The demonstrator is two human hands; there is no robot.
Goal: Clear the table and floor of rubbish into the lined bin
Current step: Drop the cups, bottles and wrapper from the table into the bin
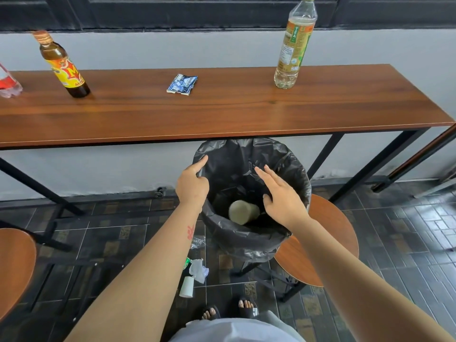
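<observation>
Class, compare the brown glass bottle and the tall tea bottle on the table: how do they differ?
The brown bottle is short, dark glass with a bronze cap and a red and yellow label; the tea bottle is taller, clear plastic with a yellow cap and a green and orange label. The brown bottle stands towards the left, the tea bottle towards the right. Both stand capped on the table.

A single wide-angle view from the person's head looks forward and steeply down, near the bin [249,233] just below, with the table [222,114] running left to right across the far middle, the wall beyond it, and the floor [394,243] and the person's feet at the near edge
</observation>
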